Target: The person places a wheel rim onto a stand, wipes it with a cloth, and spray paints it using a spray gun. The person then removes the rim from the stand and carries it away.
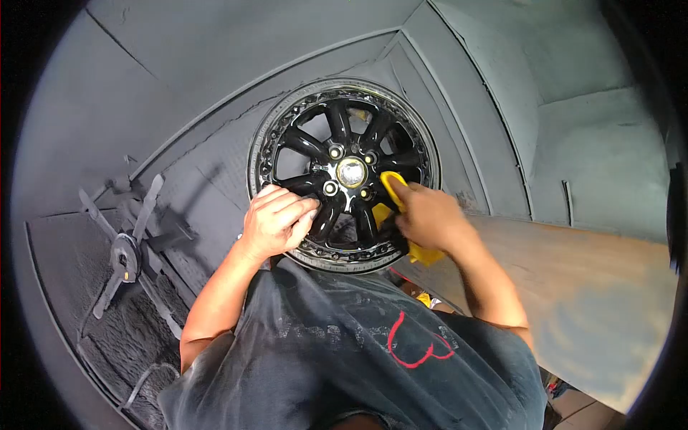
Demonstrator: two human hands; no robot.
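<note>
In front of my body is a glossy black multi-spoke wheel [342,129] with a round hub centre [351,173] and a greyish outer rim. My left hand [276,222] rests at the wheel's lower left edge, its fingers curled together over the rim and a spoke; whether they pinch anything is hidden. On the lower right spokes, my right hand [432,217] is closed on a yellow cloth [426,254]. Part of the cloth sticks out above the fingers and part hangs below the hand.
Grey panels surround the wheel. At the left stands a grey-coated metal stand with crossed arms [125,256]. A flat brownish board [573,287] lies at the right. Below the wheel is a dark shirt [344,358] with a red heart outline.
</note>
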